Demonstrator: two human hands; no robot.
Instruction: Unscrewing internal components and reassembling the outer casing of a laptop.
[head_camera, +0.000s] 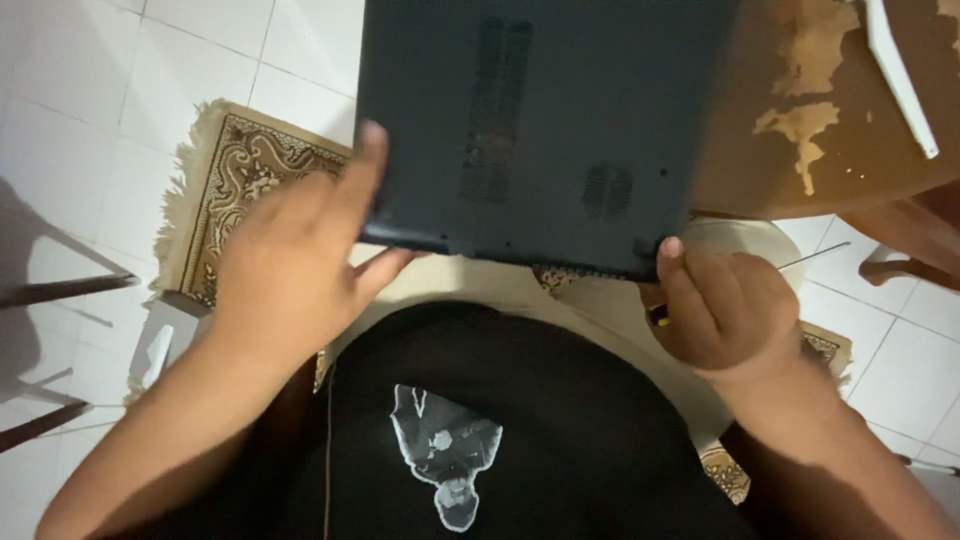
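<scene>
A dark laptop (540, 110) lies bottom side up, its vents and screw holes showing, with its near edge hanging over the edge of a worn brown wooden table (830, 150). My left hand (290, 270) grips the laptop's near left corner, thumb on top and fingers below. My right hand (725, 305) pinches the near right corner with the thumb on top. The same hand also holds a thin screwdriver (810, 258), whose metal shaft sticks out to the right.
A white flat part (900, 75) lies on the table at the far right. Below are white floor tiles, a patterned fringed rug (240, 180), my black shirt, and dark chair legs (60, 290) at the left.
</scene>
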